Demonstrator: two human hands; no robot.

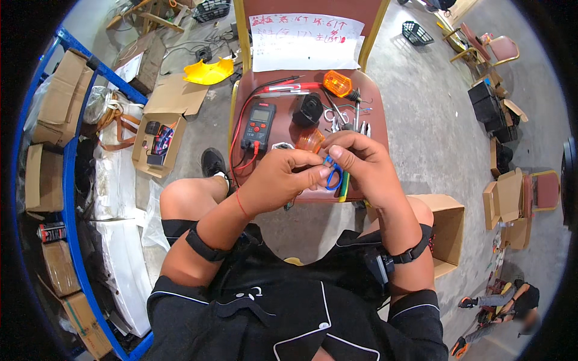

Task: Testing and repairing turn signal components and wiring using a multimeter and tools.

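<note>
Both hands meet over the seat of a dark red chair [241,165]. My left hand [274,180] and my right hand [364,165] are closed, fingertips pinched around something small that they mostly hide. Just under the fingers shows a blue loop [335,179]; I cannot tell whether it is held or lies on the seat. Beside it is a yellow-green strip [344,188]. Close to the fingertips sits an orange lens [310,140]. Further back are a black housing [307,110] and an orange turn signal lamp [337,84]. Left of them lies a multimeter [259,125] with red and black leads.
Scissors [335,112] and pliers [365,129] lie at the seat's right. Handwritten paper [306,45] leans against the chair back. Open cardboard boxes stand left [158,144] and right [448,234]. A blue shelf [75,198] runs along the left. Another person [519,304] sits far right.
</note>
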